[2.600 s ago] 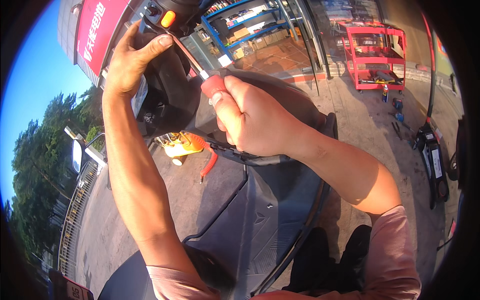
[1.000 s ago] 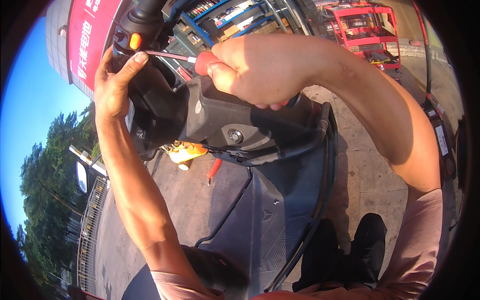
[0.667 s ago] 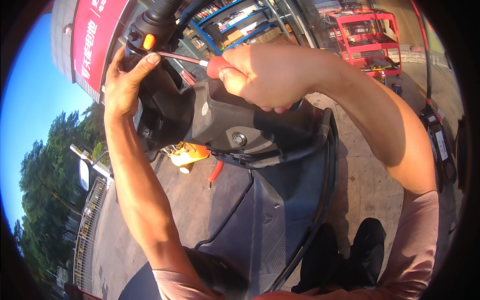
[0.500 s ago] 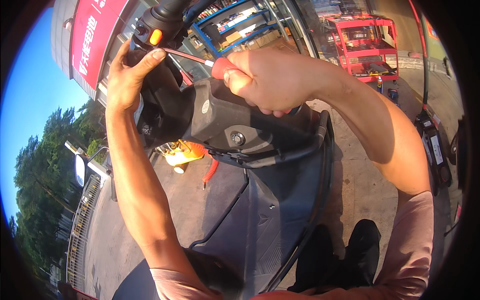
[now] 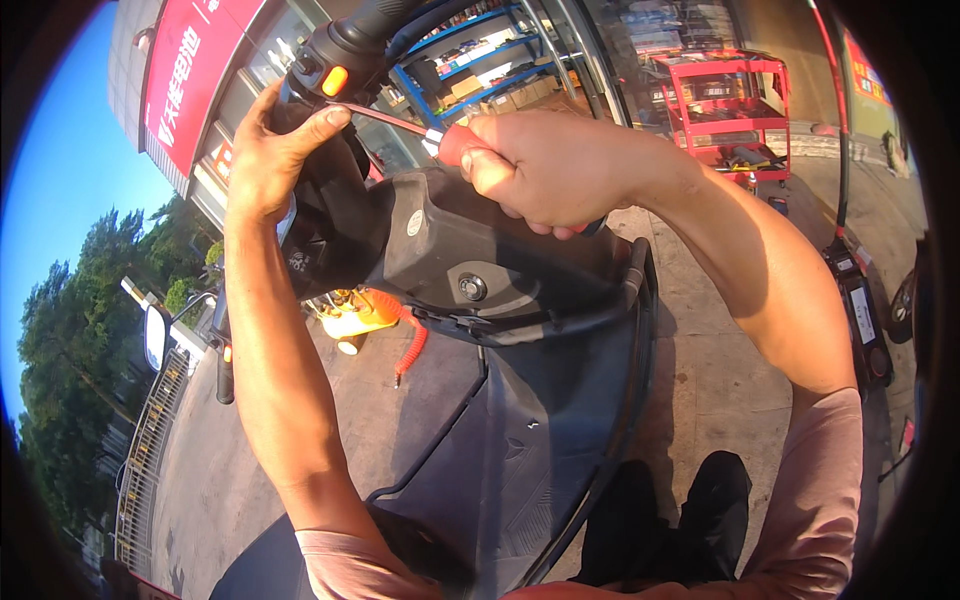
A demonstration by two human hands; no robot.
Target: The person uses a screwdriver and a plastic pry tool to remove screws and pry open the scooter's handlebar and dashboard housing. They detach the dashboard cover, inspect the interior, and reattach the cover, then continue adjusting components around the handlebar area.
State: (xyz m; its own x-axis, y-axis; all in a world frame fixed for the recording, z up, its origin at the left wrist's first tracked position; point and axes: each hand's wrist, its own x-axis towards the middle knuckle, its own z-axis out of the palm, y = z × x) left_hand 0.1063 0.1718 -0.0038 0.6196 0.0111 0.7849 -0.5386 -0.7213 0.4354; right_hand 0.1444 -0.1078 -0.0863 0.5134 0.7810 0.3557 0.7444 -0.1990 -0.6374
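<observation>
A black scooter handlebar switch housing (image 5: 318, 55) with an orange button (image 5: 334, 81) is at the top. My left hand (image 5: 275, 160) is closed round its underside, thumb lying just below the button. My right hand (image 5: 555, 170) grips the red handle of a screwdriver (image 5: 456, 142); its thin shaft points left to the housing beside my left thumb, where the tip is hard to make out. Below sit the scooter's dark body panel (image 5: 420, 250), with a round lock (image 5: 472, 287), and the flat footboard (image 5: 490, 430).
Behind stand blue shelves (image 5: 430, 75) with boxes and a red tool cart (image 5: 725, 65). A yellow compressor (image 5: 360, 310) with a coiled red hose (image 5: 410, 355) is beyond the scooter. A floor jack (image 5: 860, 310) is at right, a mirror (image 5: 156, 335) and fence (image 5: 150, 450) at left.
Compared with the first frame, my right hand is higher and the screwdriver lies flatter. Over the last second the view shifts slightly, while both hands keep their hold on screwdriver and housing.
</observation>
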